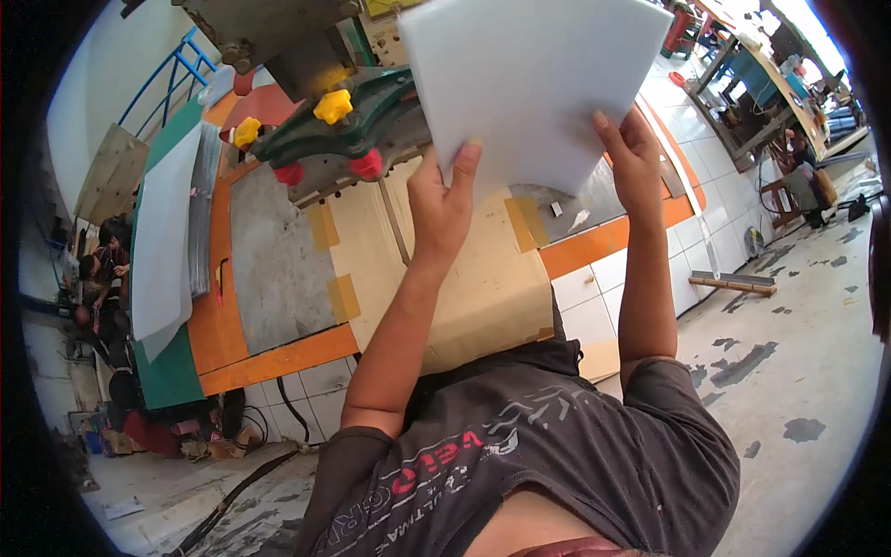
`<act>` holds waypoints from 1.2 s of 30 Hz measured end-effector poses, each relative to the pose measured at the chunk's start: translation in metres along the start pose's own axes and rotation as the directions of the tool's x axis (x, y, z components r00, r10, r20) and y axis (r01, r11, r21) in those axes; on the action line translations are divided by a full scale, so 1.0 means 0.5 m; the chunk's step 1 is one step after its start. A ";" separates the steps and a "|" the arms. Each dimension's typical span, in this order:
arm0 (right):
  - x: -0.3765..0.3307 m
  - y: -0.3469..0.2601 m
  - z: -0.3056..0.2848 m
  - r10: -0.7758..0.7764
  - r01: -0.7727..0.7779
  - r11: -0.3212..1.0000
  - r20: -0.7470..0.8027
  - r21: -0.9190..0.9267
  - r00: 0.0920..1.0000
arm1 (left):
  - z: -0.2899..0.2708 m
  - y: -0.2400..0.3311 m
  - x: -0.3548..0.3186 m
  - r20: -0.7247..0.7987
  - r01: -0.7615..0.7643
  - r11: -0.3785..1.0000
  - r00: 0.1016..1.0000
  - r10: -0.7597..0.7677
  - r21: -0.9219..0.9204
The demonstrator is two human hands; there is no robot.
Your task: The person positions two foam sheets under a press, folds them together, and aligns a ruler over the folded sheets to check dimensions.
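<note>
Both hands hold up a large white sheet (pixel 538 84), perhaps several sheets together; I cannot make out how many. My left hand (pixel 442 200) grips its lower left edge, with the thumb on the near face and the fingers mostly hidden behind. At the lower right edge my right hand (pixel 635 167) pinches it the same way. The sheet is raised above the table and covers part of the machine. Left of it is the machine's dark green metal arm (pixel 348 135), with yellow knobs (pixel 332 107) and red caps (pixel 367 164). Brown paper (pixel 473 302) lies taped to the table below my forearms.
A grey worktable (pixel 278 269) with an orange edge (pixel 278 360) stands before me. On its left, a stack of white sheets (pixel 165 232) lies on a green board (pixel 172 379). A small white piece (pixel 579 220) lies right of the brown paper. Another bench (pixel 756 102) stands far right.
</note>
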State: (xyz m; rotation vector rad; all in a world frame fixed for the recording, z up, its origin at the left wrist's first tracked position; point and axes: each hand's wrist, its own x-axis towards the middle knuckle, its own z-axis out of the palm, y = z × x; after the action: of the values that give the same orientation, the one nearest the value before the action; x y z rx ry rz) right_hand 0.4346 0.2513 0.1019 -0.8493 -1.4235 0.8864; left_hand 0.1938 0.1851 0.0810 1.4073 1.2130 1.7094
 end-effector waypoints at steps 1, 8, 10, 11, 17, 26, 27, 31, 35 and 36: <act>-0.006 0.003 0.000 -0.009 0.009 1.000 0.003 0.005 1.000 | -0.001 -0.011 -0.004 -0.004 -0.010 1.000 1.000 0.010 0.002; -0.044 0.015 -0.008 -0.035 0.038 0.998 -0.053 0.053 0.998 | -0.011 0.012 -0.022 -0.056 -0.168 0.979 0.983 0.175 0.114; -0.055 -0.052 -0.004 -0.138 0.138 0.990 -0.015 -0.038 0.990 | -0.030 0.030 -0.026 -0.057 -0.219 0.965 0.972 0.229 0.142; -0.063 -0.084 0.005 -0.151 0.150 0.988 -0.029 -0.037 0.988 | -0.050 0.033 -0.032 -0.086 -0.140 0.988 0.986 0.146 0.067; -0.115 -0.202 0.088 -0.164 0.178 0.971 0.098 -0.157 0.982 | -0.121 0.075 -0.074 -0.150 0.101 0.983 0.981 -0.124 -0.153; -0.153 -0.267 0.142 -0.185 0.250 0.927 0.239 -0.281 0.953 | -0.186 0.117 -0.146 -0.194 0.187 0.943 0.950 -0.246 -0.277; -0.154 -0.269 0.145 -0.170 0.244 0.925 0.258 -0.291 0.951 | -0.191 0.114 -0.150 -0.213 0.185 0.942 0.945 -0.249 -0.279; -0.158 -0.267 0.155 -0.180 0.263 0.922 0.287 -0.283 0.941 | -0.209 0.095 -0.162 -0.237 0.180 0.940 0.938 -0.252 -0.289; -0.162 -0.258 0.160 -0.236 0.307 0.917 0.276 -0.254 0.932 | -0.207 0.095 -0.163 -0.224 0.178 0.934 0.941 -0.253 -0.311; -0.164 -0.259 0.161 -0.238 0.311 0.915 0.277 -0.259 0.931 | -0.206 0.095 -0.163 -0.218 0.187 0.928 0.939 -0.265 -0.322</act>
State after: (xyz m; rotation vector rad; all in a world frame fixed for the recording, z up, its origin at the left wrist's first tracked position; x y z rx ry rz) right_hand 0.3578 0.1179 0.1804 -0.7528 -1.8732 0.5765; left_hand 0.1194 0.0672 0.0896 0.8498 1.1430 1.8555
